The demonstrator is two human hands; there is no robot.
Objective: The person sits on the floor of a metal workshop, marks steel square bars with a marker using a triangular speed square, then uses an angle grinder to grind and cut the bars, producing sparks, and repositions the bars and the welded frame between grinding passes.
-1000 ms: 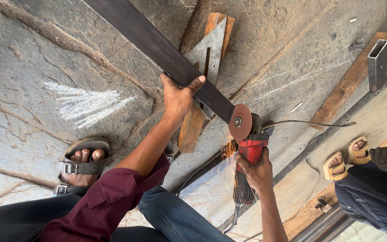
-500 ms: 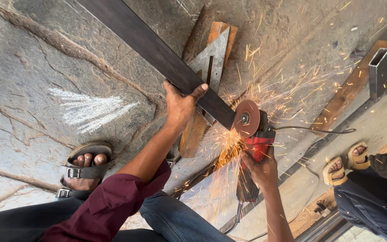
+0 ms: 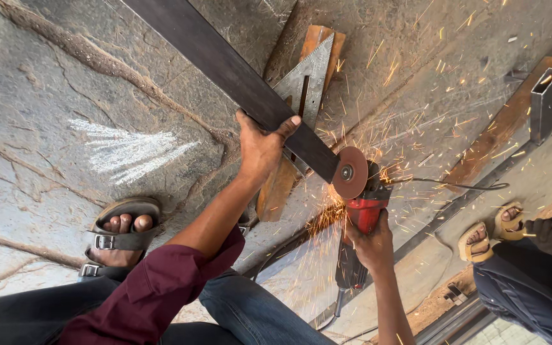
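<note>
From above the worker, the left hand (image 3: 260, 148) is clamped over a long dark flat steel bar (image 3: 225, 67), thumb hooked across its top face, pinning it where it runs diagonally over the stone floor (image 3: 52, 96). The bar rests on a wooden block (image 3: 275, 186) with a metal square (image 3: 308, 76) lying under it. The right hand (image 3: 373, 241) is wrapped tight around the red body of an angle grinder (image 3: 360, 207), whose cutting disc (image 3: 350, 172) sits right at the bar's near end, touching the steel. Sparks (image 3: 416, 96) spray across the floor, with a thicker orange burst just below the disc. I'd judge the cut to be in progress: the end of the bar looks to be in one piece, though the disc hides the cut itself, so I can't tell how deep it goes. Another person's sandalled feet (image 3: 490, 233) stand nearby at the right.
</note>
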